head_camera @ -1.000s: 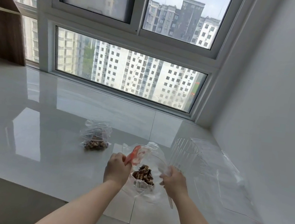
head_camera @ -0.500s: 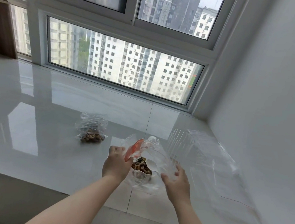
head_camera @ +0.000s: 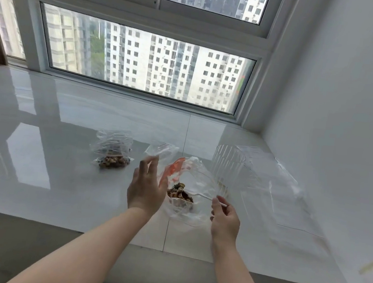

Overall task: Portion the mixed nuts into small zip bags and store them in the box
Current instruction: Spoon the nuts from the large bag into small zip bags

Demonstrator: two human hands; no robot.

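On the sill, left hand (head_camera: 145, 189) spread open by nut bag (head_camera: 186, 188), right hand (head_camera: 225, 219) pinching blurry white utensil (head_camera: 206, 197).

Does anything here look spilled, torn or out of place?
Nothing looks spilled. The nuts sit inside the small zip bag on the white ledge and inside the open bag between the hands. That bag gapes open and crumpled, with a clear ribbed cup beside it.

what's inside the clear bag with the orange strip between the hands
A small pile of brown mixed nuts sits in the clear orange-strip bag; crinkled plastic hides the pile's bottom.
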